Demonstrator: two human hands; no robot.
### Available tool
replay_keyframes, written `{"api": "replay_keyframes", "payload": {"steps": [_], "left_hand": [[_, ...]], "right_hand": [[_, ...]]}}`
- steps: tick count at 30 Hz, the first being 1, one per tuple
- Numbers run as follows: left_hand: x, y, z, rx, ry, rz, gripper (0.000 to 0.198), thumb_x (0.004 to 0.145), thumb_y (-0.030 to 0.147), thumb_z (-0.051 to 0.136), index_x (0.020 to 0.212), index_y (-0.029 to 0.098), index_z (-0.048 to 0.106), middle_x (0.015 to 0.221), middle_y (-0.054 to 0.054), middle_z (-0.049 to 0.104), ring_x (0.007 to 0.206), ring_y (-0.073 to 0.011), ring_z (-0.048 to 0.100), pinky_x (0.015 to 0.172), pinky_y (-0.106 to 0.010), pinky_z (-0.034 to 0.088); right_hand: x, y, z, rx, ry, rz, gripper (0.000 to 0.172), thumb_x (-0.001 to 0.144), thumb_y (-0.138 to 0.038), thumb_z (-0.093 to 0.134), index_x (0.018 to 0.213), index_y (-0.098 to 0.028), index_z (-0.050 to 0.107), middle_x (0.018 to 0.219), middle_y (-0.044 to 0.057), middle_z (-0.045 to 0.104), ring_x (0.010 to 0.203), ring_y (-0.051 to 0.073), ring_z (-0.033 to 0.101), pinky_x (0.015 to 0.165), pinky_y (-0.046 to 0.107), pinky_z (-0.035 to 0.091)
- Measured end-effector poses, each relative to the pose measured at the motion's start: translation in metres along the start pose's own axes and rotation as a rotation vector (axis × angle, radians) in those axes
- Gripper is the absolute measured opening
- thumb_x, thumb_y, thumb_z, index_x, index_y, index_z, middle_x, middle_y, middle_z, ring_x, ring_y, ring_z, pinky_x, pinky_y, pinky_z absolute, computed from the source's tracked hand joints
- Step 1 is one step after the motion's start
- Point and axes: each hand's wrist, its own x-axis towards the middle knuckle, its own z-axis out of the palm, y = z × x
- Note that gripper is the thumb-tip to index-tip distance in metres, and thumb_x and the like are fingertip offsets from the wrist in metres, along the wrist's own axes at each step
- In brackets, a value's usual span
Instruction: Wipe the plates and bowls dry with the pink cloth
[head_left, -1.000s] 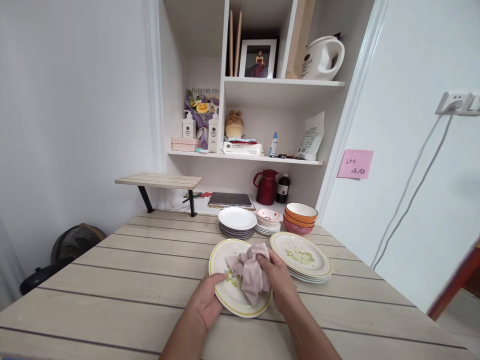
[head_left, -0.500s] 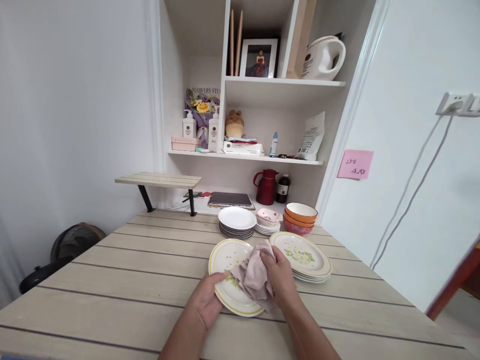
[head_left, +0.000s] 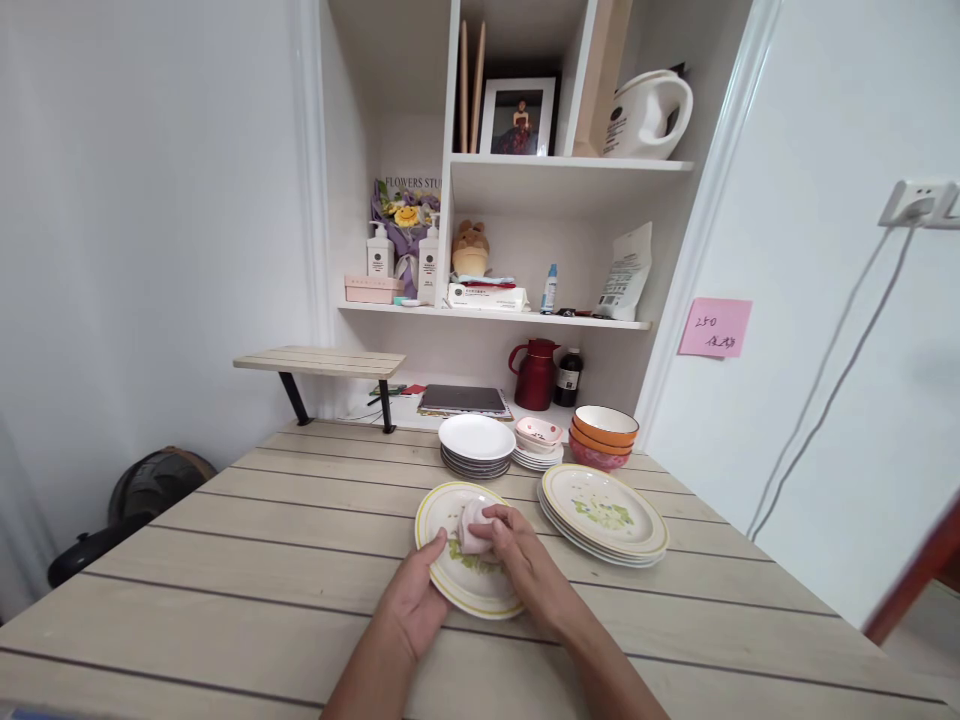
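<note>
A cream plate with a yellow rim and green leaf pattern [head_left: 450, 505] lies on the wooden table in front of me. My left hand [head_left: 415, 600] grips its near left edge, thumb on the rim. My right hand [head_left: 521, 560] presses a bunched pink cloth [head_left: 472, 525] onto the middle of the plate, fingers closed over it. Most of the cloth is hidden under the hand.
A stack of matching plates [head_left: 604, 510] sits just right of my hands. Behind are stacked white plates [head_left: 476, 445], a small pink dish on saucers [head_left: 538, 440] and orange bowls [head_left: 604, 435]. Shelves with a red jug [head_left: 535, 375] stand at the table's far end. White wall on the right.
The cloth was spread loosely over the plate's right side; now it is bunched small under my right hand, which has moved left to the plate's middle. The left hand keeps its hold.
</note>
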Motion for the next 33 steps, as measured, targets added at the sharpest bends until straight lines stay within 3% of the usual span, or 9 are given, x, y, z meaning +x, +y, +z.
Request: {"api": "replay_keyframes", "payload": {"steps": [3,6,10,13,17,21,25,29,33], "left_hand": [[0.001,-0.001,-0.001,-0.003,-0.007,0.001,0.049,0.089,0.019,0.061,0.134,0.003,0.053,0.11,-0.018,0.074,0.107,-0.0287,0.068,0.103,-0.042,0.046],[0.0,-0.002,-0.001,-0.003,-0.018,-0.002,0.048,0.091,0.023,0.06,0.134,0.001,0.053,0.108,-0.019,0.074,0.107,-0.0289,0.068,0.103,-0.042,0.046],[-0.001,-0.002,0.0,-0.004,-0.039,-0.005,0.048,0.091,0.025,0.06,0.132,0.002,0.055,0.109,-0.019,0.074,0.107,-0.0291,0.068,0.103,-0.041,0.046],[-0.001,-0.002,0.0,-0.005,-0.052,0.003,0.047,0.09,0.024,0.061,0.132,0.004,0.056,0.111,-0.018,0.073,0.108,-0.0291,0.068,0.102,-0.041,0.046],[0.0,-0.002,0.0,-0.003,-0.062,0.011,0.049,0.088,0.02,0.063,0.135,0.007,0.054,0.114,-0.018,0.072,0.109,-0.0295,0.067,0.103,-0.042,0.046],[-0.001,-0.002,0.0,0.008,-0.079,-0.013,0.053,0.089,0.029,0.063,0.138,0.009,0.052,0.118,-0.018,0.071,0.112,-0.0307,0.066,0.104,-0.044,0.044],[-0.004,-0.003,0.0,-0.011,-0.088,-0.04,0.059,0.09,0.038,0.061,0.139,0.008,0.05,0.12,-0.019,0.069,0.114,-0.0314,0.065,0.105,-0.044,0.043],[-0.006,-0.002,0.002,-0.027,-0.122,-0.029,0.059,0.09,0.04,0.06,0.137,0.006,0.052,0.12,-0.019,0.069,0.115,-0.0309,0.064,0.106,-0.042,0.043],[-0.005,-0.002,0.002,0.003,-0.137,-0.027,0.059,0.09,0.045,0.06,0.135,0.007,0.055,0.117,-0.019,0.071,0.114,-0.0312,0.065,0.105,-0.043,0.043]], "right_hand": [[0.002,0.003,0.0,-0.023,0.055,0.019,0.028,0.088,-0.026,0.048,0.104,-0.019,0.069,0.118,0.011,0.057,0.111,0.025,0.055,0.098,0.038,0.043],[0.004,0.003,0.0,-0.115,0.095,0.01,0.03,0.07,-0.011,0.057,0.097,-0.019,0.064,0.107,0.008,0.058,0.103,0.023,0.056,0.092,0.035,0.044],[0.005,0.0,-0.001,-0.14,0.05,0.01,0.018,0.081,-0.021,0.055,0.094,-0.021,0.066,0.106,0.008,0.057,0.104,0.023,0.056,0.094,0.035,0.044],[0.003,0.0,0.002,-0.233,0.033,0.009,0.026,0.085,-0.023,0.052,0.105,-0.024,0.069,0.116,0.009,0.055,0.112,0.024,0.053,0.1,0.038,0.04],[-0.001,-0.001,0.009,-0.415,0.065,0.051,0.047,0.075,-0.012,0.06,0.119,-0.03,0.064,0.13,0.009,0.048,0.117,0.026,0.05,0.099,0.038,0.04],[-0.004,-0.006,0.008,-0.516,0.1,0.17,0.048,0.078,-0.014,0.058,0.122,-0.033,0.06,0.13,0.007,0.046,0.111,0.024,0.056,0.077,0.03,0.045],[-0.006,-0.012,0.002,-0.639,0.077,0.271,0.04,0.077,-0.009,0.052,0.109,-0.029,0.063,0.115,0.004,0.052,0.083,0.017,0.06,0.058,0.025,0.032],[-0.011,-0.018,0.005,-0.524,0.012,0.138,0.027,0.071,-0.007,0.055,0.09,-0.024,0.065,0.096,0.0,0.055,0.074,0.014,0.057,0.063,0.024,0.035],[-0.011,-0.023,0.019,-0.329,-0.072,-0.108,0.046,0.074,-0.004,0.05,0.109,-0.029,0.067,0.107,0.003,0.053,0.087,0.015,0.059,0.075,0.024,0.044]]}}
